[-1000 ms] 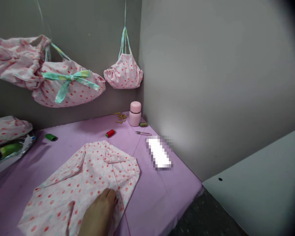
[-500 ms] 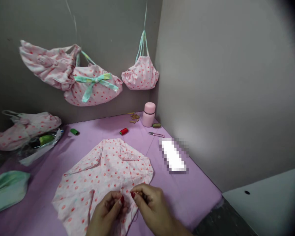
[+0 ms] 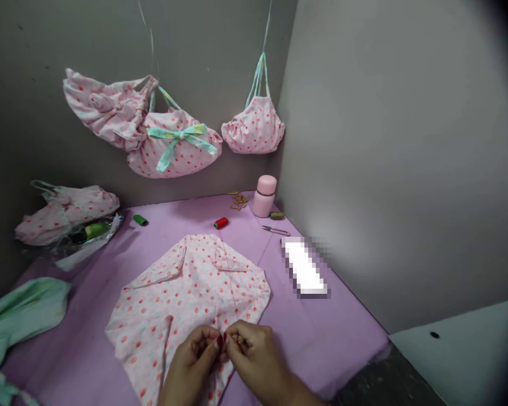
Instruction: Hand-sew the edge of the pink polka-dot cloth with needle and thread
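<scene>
A pink cloth piece with red dots (image 3: 198, 282) lies spread on the table, its upper edges folded in. Over its near part my left hand (image 3: 195, 358) is closed in a pinch, thumb and forefinger together; what sits between those fingertips is too small to make out. My right hand (image 3: 254, 352) pinches tip to tip against it. A fine red thread (image 3: 231, 276) runs from the red spool (image 3: 220, 223) across the cloth toward my right fingers. Something small and gold (image 3: 240, 339) shows at the right-hand fingers.
Thread snips (image 3: 276, 230), a pink flask (image 3: 265, 196), an olive spool (image 3: 276, 215) and a blurred-out white rectangle (image 3: 305, 266) line the right side. A green spool (image 3: 140, 220), mint cloth (image 3: 38, 307) and a dotted bundle (image 3: 68, 214) are left. Dotted pieces (image 3: 175, 144) hang behind.
The view has swung slightly left, so everything sits farther right. My two hands have come closer, fingertips now meeting. A thread loop below my right hand is no longer visible.
</scene>
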Action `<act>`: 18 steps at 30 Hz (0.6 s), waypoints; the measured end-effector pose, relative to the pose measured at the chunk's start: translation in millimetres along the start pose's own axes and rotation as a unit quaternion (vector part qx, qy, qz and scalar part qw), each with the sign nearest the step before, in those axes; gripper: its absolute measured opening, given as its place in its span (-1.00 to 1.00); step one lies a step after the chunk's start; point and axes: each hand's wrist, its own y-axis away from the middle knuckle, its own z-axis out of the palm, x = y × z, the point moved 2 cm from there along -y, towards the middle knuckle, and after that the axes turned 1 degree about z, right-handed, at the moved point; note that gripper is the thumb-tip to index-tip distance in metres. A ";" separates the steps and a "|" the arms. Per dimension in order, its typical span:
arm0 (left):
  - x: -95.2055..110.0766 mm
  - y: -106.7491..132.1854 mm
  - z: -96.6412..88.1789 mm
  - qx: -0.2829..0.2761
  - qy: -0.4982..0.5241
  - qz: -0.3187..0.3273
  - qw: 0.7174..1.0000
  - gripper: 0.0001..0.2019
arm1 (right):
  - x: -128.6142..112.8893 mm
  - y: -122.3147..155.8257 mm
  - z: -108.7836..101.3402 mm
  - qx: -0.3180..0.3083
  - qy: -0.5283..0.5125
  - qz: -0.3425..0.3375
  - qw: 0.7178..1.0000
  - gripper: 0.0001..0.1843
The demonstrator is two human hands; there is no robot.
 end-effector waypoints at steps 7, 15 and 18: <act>-0.4 0.9 -1.3 0.010 -0.026 0.013 1.000 -0.76 | 0.9 -0.3 0.7 0.000 -0.006 -0.001 1.000 -0.79; -0.5 0.7 -0.7 0.006 -0.042 0.023 0.999 -0.79 | -2.2 -2.0 -1.0 0.008 -0.015 -0.001 1.000 -0.80; -1.7 0.5 -1.3 0.001 -0.036 0.020 0.999 -0.81 | -2.2 -3.3 -1.5 0.009 -0.017 0.004 1.000 -0.80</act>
